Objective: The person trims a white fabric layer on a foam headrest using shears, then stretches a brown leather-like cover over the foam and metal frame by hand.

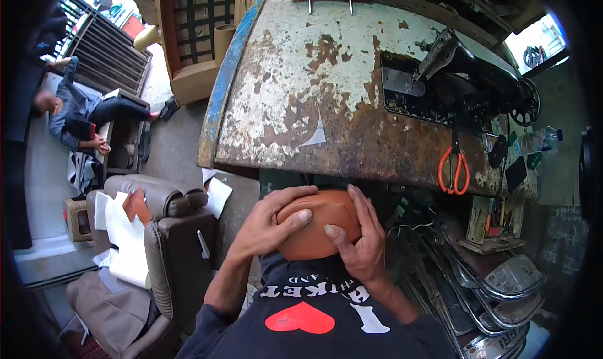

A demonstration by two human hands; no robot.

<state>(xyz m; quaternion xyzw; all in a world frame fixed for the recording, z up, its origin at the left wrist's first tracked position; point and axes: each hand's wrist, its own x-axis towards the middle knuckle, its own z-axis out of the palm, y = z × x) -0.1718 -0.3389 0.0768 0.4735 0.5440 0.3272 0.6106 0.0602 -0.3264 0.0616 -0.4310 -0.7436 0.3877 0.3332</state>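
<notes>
while both hands curl around it, a stitched orange-brown leather piece point(319, 208), rounded like a cushion, sits at the person's lap, just below the near edge of the worn table point(270, 108). left hand point(267, 224) half closed on its left side, thumb on top; right hand point(364, 249) half closed on its right side, thumb also on top. containers: clear plastic bottle point(537, 142) lies at the table's right end, contents can't tell; open wooden box point(487, 246) below that end, bits inside too small to name. brown armchair point(160, 252) on the left bears white sheets point(127, 246) and a brown scrap point(135, 205). in the way: black sewing machine point(477, 73) fills the table's right side, orange-handled scissors point(453, 171) near the edge before it, metal frames point(496, 302) stacked lower right.
</notes>
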